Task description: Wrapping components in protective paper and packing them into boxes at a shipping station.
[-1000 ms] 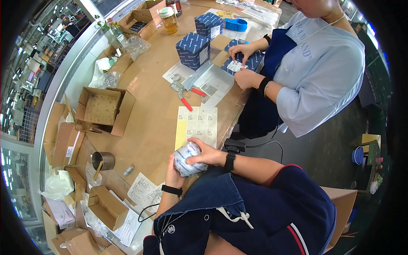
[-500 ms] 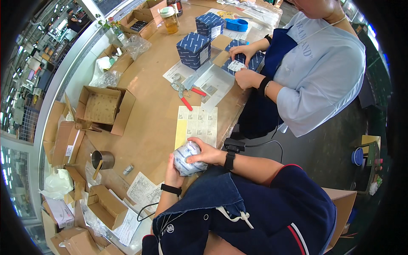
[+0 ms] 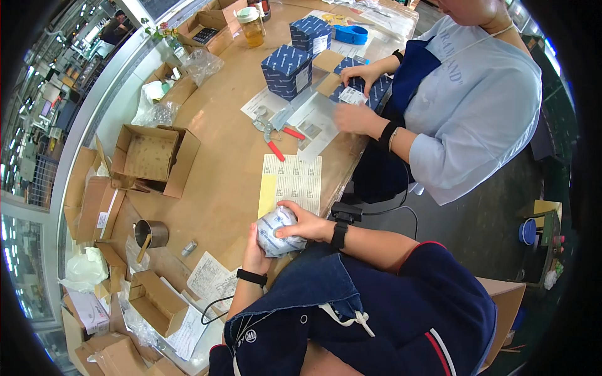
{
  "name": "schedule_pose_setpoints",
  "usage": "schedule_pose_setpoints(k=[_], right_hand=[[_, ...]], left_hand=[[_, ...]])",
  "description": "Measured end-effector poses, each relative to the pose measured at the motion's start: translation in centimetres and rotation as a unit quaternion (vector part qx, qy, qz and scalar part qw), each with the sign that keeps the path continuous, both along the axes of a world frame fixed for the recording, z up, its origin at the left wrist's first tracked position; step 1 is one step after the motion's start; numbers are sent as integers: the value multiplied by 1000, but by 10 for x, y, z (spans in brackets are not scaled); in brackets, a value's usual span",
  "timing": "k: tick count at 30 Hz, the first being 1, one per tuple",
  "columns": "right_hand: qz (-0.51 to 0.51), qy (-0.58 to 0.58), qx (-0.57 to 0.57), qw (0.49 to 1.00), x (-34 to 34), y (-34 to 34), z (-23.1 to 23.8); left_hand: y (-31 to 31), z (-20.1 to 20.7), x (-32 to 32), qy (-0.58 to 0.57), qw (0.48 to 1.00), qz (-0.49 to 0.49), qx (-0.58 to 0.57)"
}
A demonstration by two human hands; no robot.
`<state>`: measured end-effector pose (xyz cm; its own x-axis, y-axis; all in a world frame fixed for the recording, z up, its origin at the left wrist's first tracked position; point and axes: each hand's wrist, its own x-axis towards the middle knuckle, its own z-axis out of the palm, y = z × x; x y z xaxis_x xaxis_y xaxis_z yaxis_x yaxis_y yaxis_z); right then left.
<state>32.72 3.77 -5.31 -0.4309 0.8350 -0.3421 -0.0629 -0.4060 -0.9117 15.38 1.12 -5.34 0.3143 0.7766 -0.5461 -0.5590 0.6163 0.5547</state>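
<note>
Between my two hands sits a rounded bundle wrapped in white-and-blue printed plastic (image 3: pixel 276 232), at the table's near edge. My left hand (image 3: pixel 254 254) grips its left side, and my right hand (image 3: pixel 307 224) wraps over its top right with the thumb across the front. What lies inside the wrapping is hidden. Just beyond the bundle lies a sheet of printed labels (image 3: pixel 298 182) with a yellow strip on its left. Farther up are pliers with red handles (image 3: pixel 274 149), lying on the table next to some printed papers.
A co-worker's hands (image 3: pixel 359 116) hold a white label over a blue patterned box at the right. Two blue boxes (image 3: pixel 286 74) stand beyond the pliers. Open cardboard boxes (image 3: pixel 182 164), a metal cup with a brush-like handle (image 3: pixel 153 233) and a small grey cylinder (image 3: pixel 189 248) lie left.
My hands and the wrapped bundle stay almost in place, the bundle turned slightly. The co-worker's near hand has shifted left and is blurred.
</note>
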Motion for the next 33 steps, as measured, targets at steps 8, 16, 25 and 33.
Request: schedule_pose_setpoints(k=[8, 16, 25, 33], right_hand=[[5, -8, -7, 1000, 2, 0, 3], [-6, -1, -10, 1000, 3, 1, 1], [-24, 40, -47, 998, 5, -1, 12], [-112, 189, -85, 972, 53, 16, 26]], left_hand=[[0, -1, 0, 20, 1000, 2, -5], [1, 3, 4, 36, 999, -14, -1], [1, 12, 4, 60, 998, -14, 20], [12, 28, -33, 267, 959, -18, 89]])
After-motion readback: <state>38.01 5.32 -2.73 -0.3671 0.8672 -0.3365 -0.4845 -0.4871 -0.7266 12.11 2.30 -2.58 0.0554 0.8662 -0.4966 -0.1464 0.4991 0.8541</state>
